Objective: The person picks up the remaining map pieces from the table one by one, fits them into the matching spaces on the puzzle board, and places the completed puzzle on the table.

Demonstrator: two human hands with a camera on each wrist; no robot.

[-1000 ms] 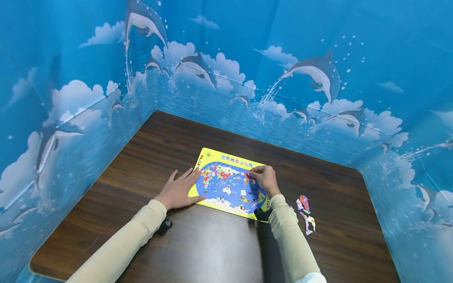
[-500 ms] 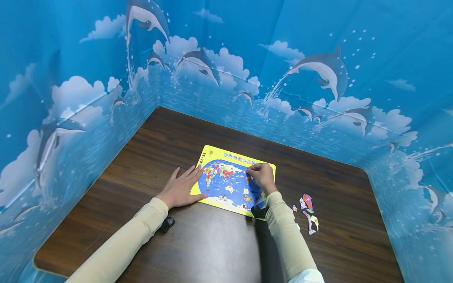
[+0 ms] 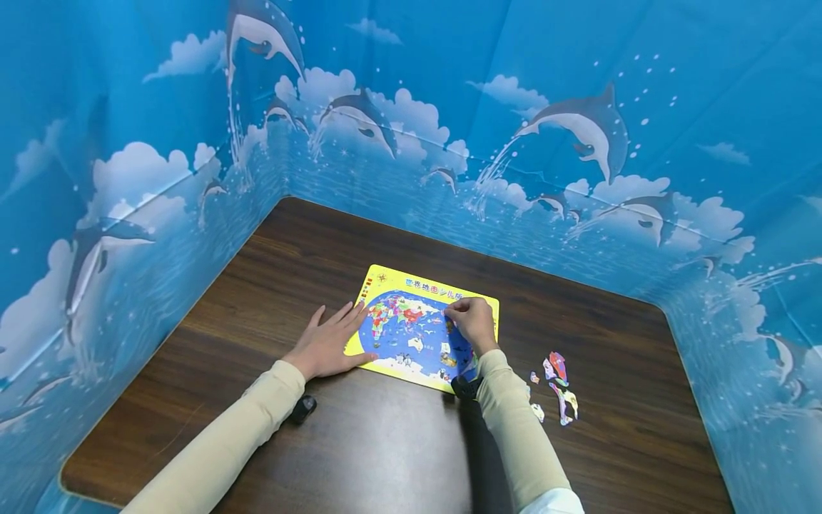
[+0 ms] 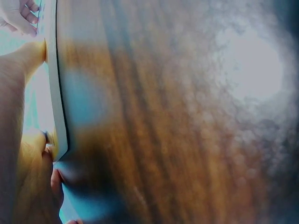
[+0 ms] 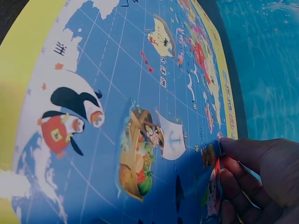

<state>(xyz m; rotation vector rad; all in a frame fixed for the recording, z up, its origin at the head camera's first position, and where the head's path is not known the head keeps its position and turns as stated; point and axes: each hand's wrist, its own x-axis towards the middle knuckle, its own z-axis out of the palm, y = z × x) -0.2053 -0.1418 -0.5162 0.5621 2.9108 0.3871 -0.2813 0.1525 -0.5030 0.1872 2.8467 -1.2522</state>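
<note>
A yellow-bordered world map puzzle board (image 3: 385, 272) lies on the table, its blue map printed with penguins, a ship and coloured countries. My left hand (image 3: 330, 341) rests on its left edge with fingers spread; in the left wrist view the thumb lies over the board's pale rim (image 4: 55, 93). Over the board's upper right part, my right hand (image 3: 474, 323) pinches a small red and pink puzzle piece (image 5: 214, 189) between thumb and fingers. That piece stands tilted against the map in the right wrist view. The hand hides most of it in the head view.
Several loose puzzle pieces lie right of the board, among them a red one (image 3: 557, 367) and a pale yellow one (image 3: 571, 404). A white piece (image 3: 537, 412) sits beside the right sleeve. Blue dolphin-printed curtains (image 3: 411, 171) stand behind the brown table (image 3: 308, 235).
My right hand has shifted slightly left and toward me over the board, still pinching the puzzle piece. The forearm also moved left, uncovering loose pieces. My left hand stays on the board.
</note>
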